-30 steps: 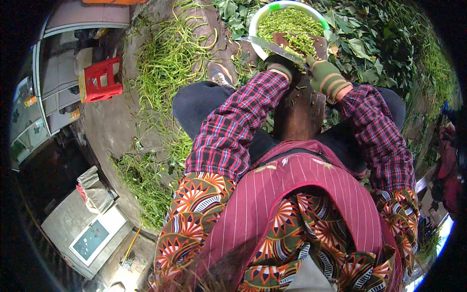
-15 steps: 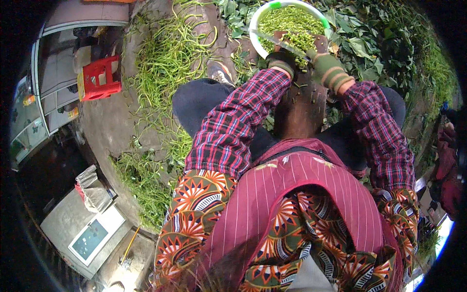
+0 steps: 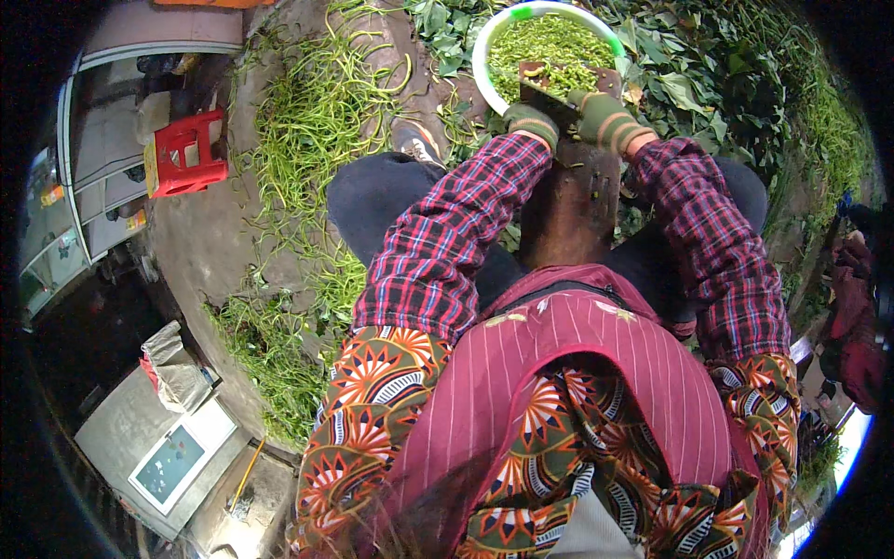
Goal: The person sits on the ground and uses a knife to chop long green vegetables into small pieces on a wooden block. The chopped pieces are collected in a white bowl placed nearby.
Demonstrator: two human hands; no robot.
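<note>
My right hand (image 3: pixel 601 119), in a green glove with tan stripes, is closed around a knife (image 3: pixel 548 99). Its dark blade lies slantwise across a brown wooden board (image 3: pixel 570 219) between my knees. Close beside the blade my left hand (image 3: pixel 533 124), gloved alike, is curled, and its fingertips are hidden. Chopped green bean pieces (image 3: pixel 570 78) lie at the board's far end, beyond the blade. That end reaches over a white basin (image 3: pixel 482 70) with green patches on its rim, filled with more chopped beans (image 3: pixel 545 45).
Long green beans (image 3: pixel 321 121) are spread over the ground at left, with a leafy heap (image 3: pixel 270 349) nearer. Cut leaves (image 3: pixel 684 93) cover the right side. A red plastic stool (image 3: pixel 189 154) stands at far left, by a glass-fronted cabinet (image 3: pixel 70 177). My shoe (image 3: pixel 416 140) shows beside the beans.
Both hands have moved slightly left, and my right hand has come closer to my left. The blade has shifted, and bean pieces that lay near my hands on the board no longer show.
</note>
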